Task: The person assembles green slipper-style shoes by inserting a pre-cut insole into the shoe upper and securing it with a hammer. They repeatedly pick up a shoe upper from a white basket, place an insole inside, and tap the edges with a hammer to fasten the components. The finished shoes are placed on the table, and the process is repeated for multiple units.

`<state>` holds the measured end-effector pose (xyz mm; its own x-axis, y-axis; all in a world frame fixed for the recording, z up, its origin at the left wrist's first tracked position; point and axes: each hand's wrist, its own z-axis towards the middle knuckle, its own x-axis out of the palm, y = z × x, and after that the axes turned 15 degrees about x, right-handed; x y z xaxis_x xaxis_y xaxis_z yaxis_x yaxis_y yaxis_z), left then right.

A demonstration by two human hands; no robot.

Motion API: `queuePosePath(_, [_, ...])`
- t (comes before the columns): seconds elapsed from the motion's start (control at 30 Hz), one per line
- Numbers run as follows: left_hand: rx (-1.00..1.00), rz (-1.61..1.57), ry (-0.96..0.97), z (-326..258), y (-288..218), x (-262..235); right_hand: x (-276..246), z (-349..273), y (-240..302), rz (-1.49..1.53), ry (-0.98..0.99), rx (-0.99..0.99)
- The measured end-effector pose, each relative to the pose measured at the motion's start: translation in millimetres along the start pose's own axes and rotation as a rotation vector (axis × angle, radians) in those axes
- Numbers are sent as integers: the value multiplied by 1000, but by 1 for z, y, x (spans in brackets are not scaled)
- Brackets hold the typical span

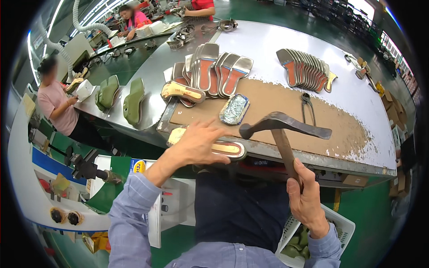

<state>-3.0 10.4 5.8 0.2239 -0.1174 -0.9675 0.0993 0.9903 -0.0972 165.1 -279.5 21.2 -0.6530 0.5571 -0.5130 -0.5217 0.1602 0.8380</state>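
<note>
My right hand grips the wooden handle of a cobbler's hammer. Its dark, curved metal head is raised above the near side of the table. My left hand is over a shoe piece with a cream and reddish-brown sole, at the table's near edge. Its fingers are spread and cover the middle of that piece. Just beyond lies a small tin of silvery tacks. Another shoe piece with a cream sole rests farther back to the left. Pincers lie beyond the hammer head.
Brown and grey insoles stand behind the tin; a second row of insoles is farther right. Olive-green shoe pieces sit on the metal table at left. A white crate holds green pieces beside my right arm. Several people work beyond.
</note>
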Motion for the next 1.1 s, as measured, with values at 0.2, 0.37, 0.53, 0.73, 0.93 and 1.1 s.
queuePosePath(0.2, [-31, -56, 142, -5, -2, 7, -8, -12, -18, 35, 20, 202])
queuePosePath(0.37, [-57, -56, 202, 0, -6, 7, -2, -7, -17, -39, 12, 18])
queuePosePath(0.53, [-58, -46, 197, -4, -5, 9, -21, 2, 3, -68, -162, -137])
queuePosePath(0.73, [-31, -32, 198, 2, -5, 7, 10, 9, 4, -382, 93, 23])
queuePosePath(0.93, [-59, -42, 187, -5, -3, 9, -10, 21, 18, -32, -259, -223])
queuePosePath(1.1, [-63, -79, 225, 5, -9, 6, 1, 7, 4, -79, -76, -124])
